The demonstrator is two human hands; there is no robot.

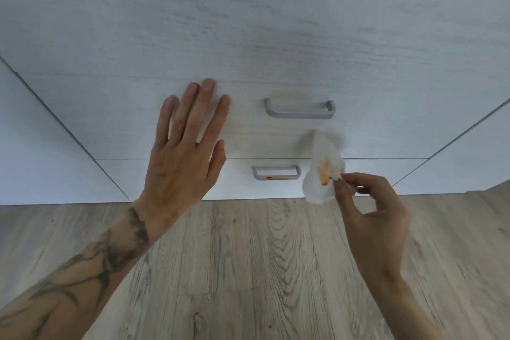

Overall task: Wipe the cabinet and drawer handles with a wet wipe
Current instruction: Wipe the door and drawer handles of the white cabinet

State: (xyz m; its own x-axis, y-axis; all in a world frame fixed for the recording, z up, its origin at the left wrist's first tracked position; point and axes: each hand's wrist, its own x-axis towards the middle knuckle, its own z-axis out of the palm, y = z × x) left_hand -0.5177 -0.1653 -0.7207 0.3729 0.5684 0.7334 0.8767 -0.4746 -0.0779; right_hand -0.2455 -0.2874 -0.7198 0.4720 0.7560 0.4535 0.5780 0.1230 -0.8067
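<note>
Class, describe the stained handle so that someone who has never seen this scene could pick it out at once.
Start at the pale cabinet front. Its lowest drawer carries a grey handle. Unlike the clean handle above, it bears an orange-red smear.

The tattooed left forearm [69, 284] runs out at the bottom-left corner, the right forearm [414, 312] at the bottom edge. The left hand [182, 157] covers part of the seam between the pale wood-grain upper drawer front [303, 50] and the white lower drawer front [124, 176]; whether its palm touches cannot be told. The crumpled white wet wipe [317, 182] hides more seam.
</note>
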